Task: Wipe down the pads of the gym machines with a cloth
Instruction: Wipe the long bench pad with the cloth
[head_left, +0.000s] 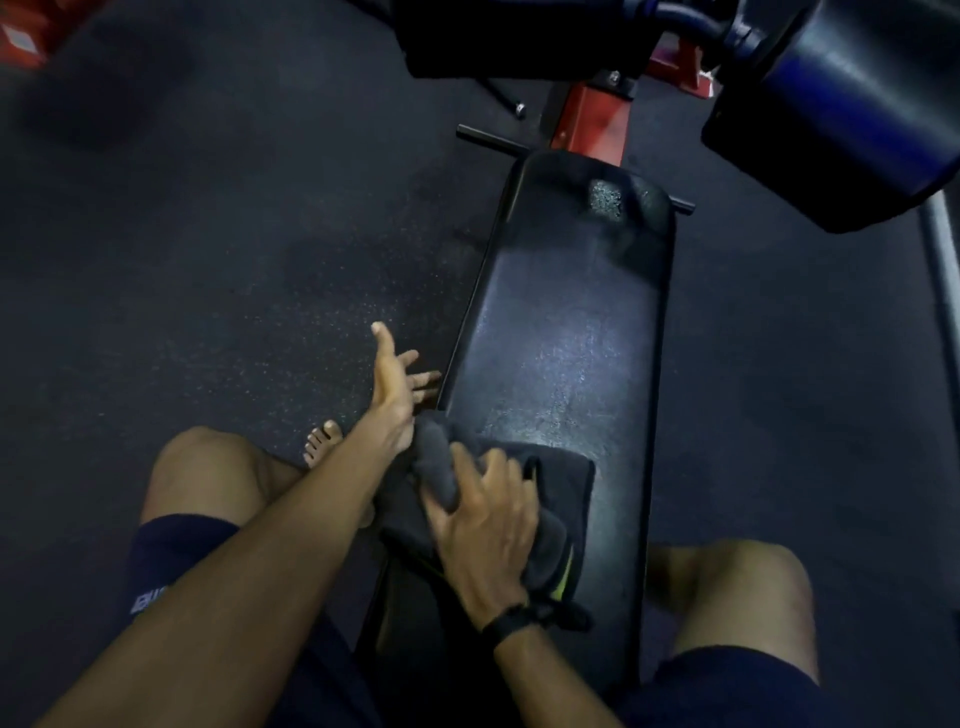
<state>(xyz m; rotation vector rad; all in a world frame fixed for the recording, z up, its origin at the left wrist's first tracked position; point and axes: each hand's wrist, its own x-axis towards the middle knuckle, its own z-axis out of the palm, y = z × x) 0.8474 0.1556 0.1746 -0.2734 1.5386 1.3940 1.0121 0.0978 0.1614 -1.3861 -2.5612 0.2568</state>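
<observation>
A long black bench pad (566, 332) runs away from me between my knees, its surface shiny under the light. A dark grey cloth (563, 475) with a yellow-green trim lies bunched on the near part of the pad. My right hand (483, 525) lies on top of the cloth, its fingers curled round a fold of it. My left hand (397, 379) hovers beside the pad's left edge with its fingers spread and straight, holding nothing.
A red frame post (592, 122) rises at the pad's far end. Large black pads (841, 119) hang at the top right and top middle. A metal bar (943, 270) runs along the right edge. Dark speckled rubber floor (234, 260) lies all around.
</observation>
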